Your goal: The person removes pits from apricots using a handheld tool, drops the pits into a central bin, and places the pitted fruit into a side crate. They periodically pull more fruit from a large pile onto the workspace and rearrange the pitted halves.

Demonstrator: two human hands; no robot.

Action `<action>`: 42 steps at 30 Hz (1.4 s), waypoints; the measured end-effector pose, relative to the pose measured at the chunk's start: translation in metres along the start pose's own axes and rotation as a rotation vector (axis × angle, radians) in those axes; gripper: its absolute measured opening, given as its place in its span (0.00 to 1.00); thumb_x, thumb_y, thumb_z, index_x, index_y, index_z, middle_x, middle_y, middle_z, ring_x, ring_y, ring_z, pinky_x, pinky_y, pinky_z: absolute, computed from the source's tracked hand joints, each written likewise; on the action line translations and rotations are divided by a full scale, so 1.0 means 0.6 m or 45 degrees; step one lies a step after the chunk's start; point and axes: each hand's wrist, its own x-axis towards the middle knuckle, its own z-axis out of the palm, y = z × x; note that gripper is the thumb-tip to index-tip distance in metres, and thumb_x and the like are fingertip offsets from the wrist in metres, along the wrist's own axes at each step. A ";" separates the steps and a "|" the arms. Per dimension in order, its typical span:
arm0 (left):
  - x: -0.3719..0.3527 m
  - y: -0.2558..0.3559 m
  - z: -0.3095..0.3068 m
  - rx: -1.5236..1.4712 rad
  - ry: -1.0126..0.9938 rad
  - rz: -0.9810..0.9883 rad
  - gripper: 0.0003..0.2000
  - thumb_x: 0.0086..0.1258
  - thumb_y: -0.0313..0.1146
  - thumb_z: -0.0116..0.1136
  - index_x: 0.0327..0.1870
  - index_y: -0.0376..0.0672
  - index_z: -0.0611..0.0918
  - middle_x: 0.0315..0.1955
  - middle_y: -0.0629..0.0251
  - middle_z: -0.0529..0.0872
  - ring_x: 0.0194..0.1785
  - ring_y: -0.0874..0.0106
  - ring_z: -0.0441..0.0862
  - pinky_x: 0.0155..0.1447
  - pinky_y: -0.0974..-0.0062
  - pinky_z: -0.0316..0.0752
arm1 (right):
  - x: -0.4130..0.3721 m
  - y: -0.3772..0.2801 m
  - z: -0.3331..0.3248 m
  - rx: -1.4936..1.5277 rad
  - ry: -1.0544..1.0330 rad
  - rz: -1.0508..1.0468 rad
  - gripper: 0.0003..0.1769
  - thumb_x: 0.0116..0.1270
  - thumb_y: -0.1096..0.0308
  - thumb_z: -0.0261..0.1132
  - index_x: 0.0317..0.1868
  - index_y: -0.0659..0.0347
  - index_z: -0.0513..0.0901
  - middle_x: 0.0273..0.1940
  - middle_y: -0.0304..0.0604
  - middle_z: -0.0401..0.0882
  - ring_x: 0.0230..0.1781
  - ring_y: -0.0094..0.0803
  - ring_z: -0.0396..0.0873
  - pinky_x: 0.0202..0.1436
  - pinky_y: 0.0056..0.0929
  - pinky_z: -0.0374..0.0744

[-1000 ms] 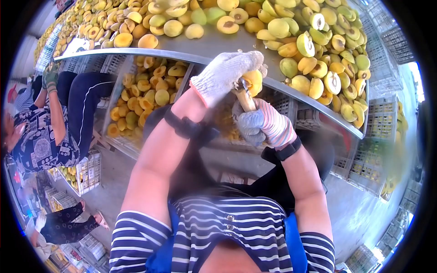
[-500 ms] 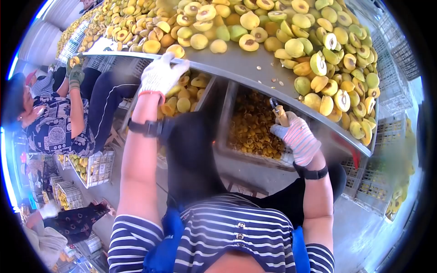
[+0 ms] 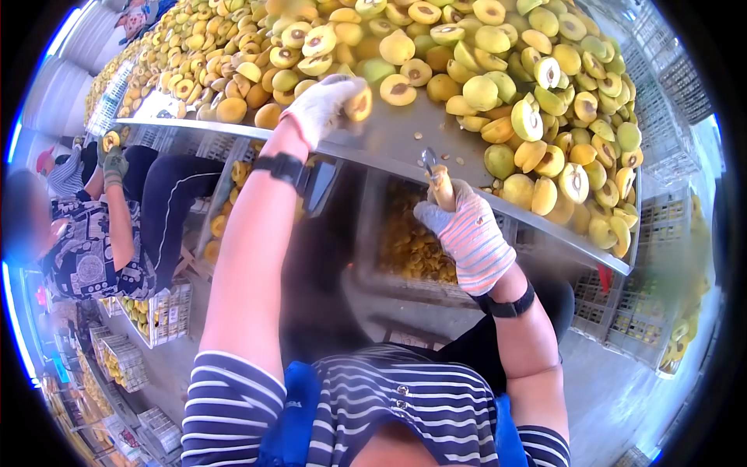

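My left hand (image 3: pixel 323 109), in a white knitted glove, is over the front of the metal table (image 3: pixel 389 117), its fingers closed on a halved yellow fruit (image 3: pixel 359 104) with a brown centre. My right hand (image 3: pixel 471 237), in a striped glove, grips a tool with a wooden handle (image 3: pixel 441 187). The tool's metal tip (image 3: pixel 429 159) points up at the table's front edge. Halved and whole fruits (image 3: pixel 498 89) lie heaped on the table beyond both hands. Small pale bits lie on the metal near the tool.
Below the table edge, a crate (image 3: pixel 416 289) holds small brownish-yellow pieces. Another crate of fruit is partly hidden behind my left arm. A seated co-worker (image 3: pixel 93 241) in a patterned top is at the left. Stacked crates (image 3: pixel 642 288) stand at the right.
My left hand has moved right along the table edge and now holds a fruit half. My right hand has moved up and left with the tool. The co-worker's hands have shifted left.
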 end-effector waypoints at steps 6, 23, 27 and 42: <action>-0.150 0.026 0.065 -0.820 -0.265 0.107 0.24 0.74 0.51 0.56 0.56 0.38 0.77 0.45 0.53 0.84 0.44 0.59 0.85 0.43 0.64 0.83 | 0.008 0.038 0.046 -0.310 0.132 -0.664 0.14 0.62 0.68 0.71 0.45 0.63 0.78 0.34 0.37 0.78 0.33 0.22 0.72 0.39 0.25 0.74; -0.173 0.011 0.215 -0.803 0.205 0.172 0.12 0.75 0.38 0.56 0.45 0.36 0.78 0.37 0.61 0.83 0.40 0.72 0.83 0.45 0.75 0.80 | 0.025 0.122 0.083 -0.295 0.266 -0.538 0.17 0.70 0.56 0.63 0.45 0.64 0.76 0.31 0.54 0.81 0.34 0.52 0.82 0.39 0.41 0.80; -0.190 0.020 0.208 -0.774 0.264 0.252 0.11 0.75 0.38 0.57 0.42 0.38 0.77 0.32 0.65 0.79 0.33 0.76 0.78 0.36 0.77 0.76 | 0.020 0.001 0.058 -0.423 0.142 0.142 0.16 0.70 0.57 0.62 0.45 0.62 0.77 0.33 0.54 0.81 0.35 0.52 0.82 0.40 0.42 0.79; -0.182 -0.022 0.176 -0.433 0.378 0.438 0.14 0.74 0.37 0.57 0.48 0.33 0.78 0.34 0.62 0.83 0.37 0.76 0.81 0.38 0.78 0.77 | 0.033 0.024 0.076 -0.670 -0.173 -0.386 0.12 0.60 0.67 0.63 0.42 0.63 0.83 0.40 0.44 0.80 0.41 0.37 0.80 0.45 0.33 0.79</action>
